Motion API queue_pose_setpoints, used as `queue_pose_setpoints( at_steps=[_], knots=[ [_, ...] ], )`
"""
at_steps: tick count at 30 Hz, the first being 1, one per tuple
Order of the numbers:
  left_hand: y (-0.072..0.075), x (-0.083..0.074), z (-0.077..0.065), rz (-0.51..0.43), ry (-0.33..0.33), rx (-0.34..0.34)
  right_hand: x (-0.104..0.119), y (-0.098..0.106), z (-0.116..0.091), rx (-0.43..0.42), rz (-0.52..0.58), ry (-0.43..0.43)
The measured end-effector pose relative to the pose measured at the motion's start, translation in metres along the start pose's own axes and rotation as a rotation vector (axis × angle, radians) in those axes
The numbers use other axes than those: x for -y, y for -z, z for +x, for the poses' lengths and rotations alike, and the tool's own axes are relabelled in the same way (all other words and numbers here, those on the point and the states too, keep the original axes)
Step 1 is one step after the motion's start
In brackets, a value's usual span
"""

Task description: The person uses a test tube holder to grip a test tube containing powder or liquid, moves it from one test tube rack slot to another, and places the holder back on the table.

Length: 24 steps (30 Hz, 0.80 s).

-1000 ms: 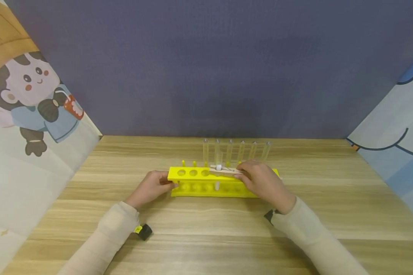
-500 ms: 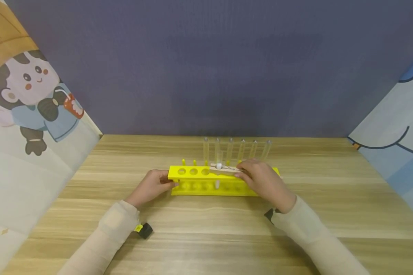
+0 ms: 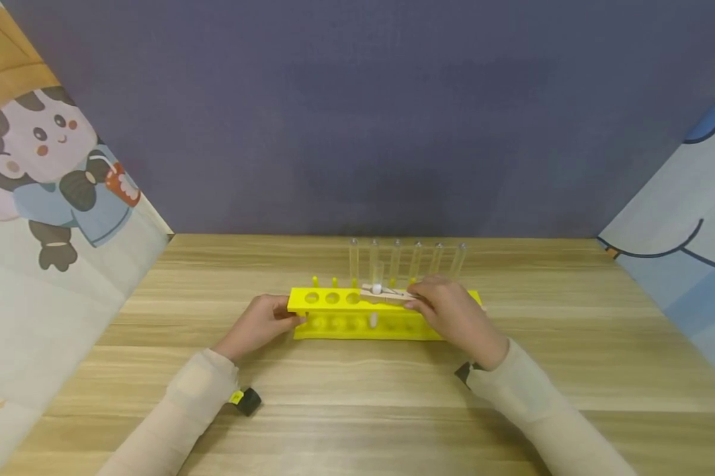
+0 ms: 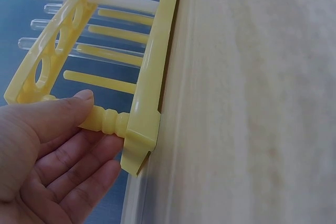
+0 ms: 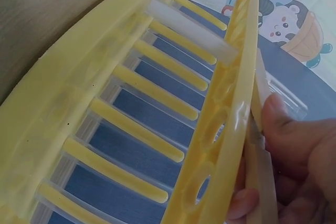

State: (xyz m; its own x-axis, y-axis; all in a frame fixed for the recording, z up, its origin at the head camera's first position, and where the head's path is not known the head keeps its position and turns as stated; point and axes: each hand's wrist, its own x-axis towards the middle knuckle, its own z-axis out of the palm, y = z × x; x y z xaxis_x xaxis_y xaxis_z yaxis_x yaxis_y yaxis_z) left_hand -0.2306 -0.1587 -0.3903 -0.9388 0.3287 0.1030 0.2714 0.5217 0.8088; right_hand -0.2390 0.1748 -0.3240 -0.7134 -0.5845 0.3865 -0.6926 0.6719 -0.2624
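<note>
A yellow test tube rack (image 3: 333, 306) stands on the table. At its left end my left hand (image 3: 258, 325) holds the end post (image 4: 107, 120) between thumb and fingers. My right hand (image 3: 460, 318) grips a wooden test tube clamp (image 3: 389, 295), which lies close over the rack's top bar. The clamp's jaws are around a test tube (image 3: 374, 320) with something white in it. This tube stands upright through a hole near the middle, its lower part showing beneath the top bar. The right fingers partly hide the clamp's handle and the rack's right side.
Several clear tubes (image 3: 417, 261) sit upside down on the pegs along the rack's back. Two bare yellow pegs (image 3: 335, 282) rise at the left. A dark blue panel (image 3: 369, 119) closes off the table's (image 3: 357, 396) far side, with printed panels left and right.
</note>
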Motion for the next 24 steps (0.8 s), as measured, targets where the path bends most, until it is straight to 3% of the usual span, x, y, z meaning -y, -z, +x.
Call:
queue_pose_setpoints(
  at_steps=[16,24],
  knots=[
    [0.0,0.0036,-0.0005,0.018,0.018,-0.004,0.0009,-0.0022,-0.0006,-0.04,-0.013,0.027],
    [0.0004,0.0026,-0.0006,0.019,-0.008,0.0,0.0014,0.0008,-0.0016,-0.053,-0.032,0.011]
  ],
)
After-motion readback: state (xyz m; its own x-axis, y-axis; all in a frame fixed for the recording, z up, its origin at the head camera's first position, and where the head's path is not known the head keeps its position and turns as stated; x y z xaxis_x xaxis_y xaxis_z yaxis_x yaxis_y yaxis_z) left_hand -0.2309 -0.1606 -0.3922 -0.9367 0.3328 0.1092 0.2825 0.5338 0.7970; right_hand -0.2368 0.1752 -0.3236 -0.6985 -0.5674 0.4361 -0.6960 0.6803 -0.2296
